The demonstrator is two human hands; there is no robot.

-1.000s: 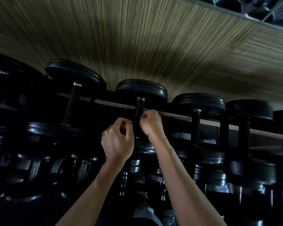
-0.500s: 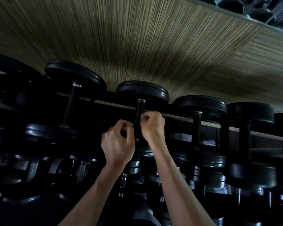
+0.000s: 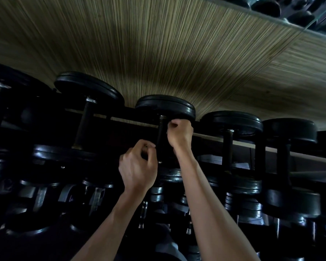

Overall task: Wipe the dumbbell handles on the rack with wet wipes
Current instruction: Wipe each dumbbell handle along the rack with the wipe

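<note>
**Both hands at the middle dumbbell's handle**

The middle dumbbell (image 3: 165, 107) lies across the top tier of the rack (image 3: 243, 140), its dark handle (image 3: 161, 132) running toward the camera from the far rubber head. The right hand (image 3: 180, 133) sits just right of the handle near that far head, fingers curled tight; a pale scrap shows at the fingertips (image 3: 172, 125), too small to say whether it is a wipe. The left hand (image 3: 137, 167) is lower on the handle, on its left side, fingers curled with the tips at the bar; whether they grip the handle or pinch something against it cannot be told. More dumbbells flank the middle one on both sides.
</note>
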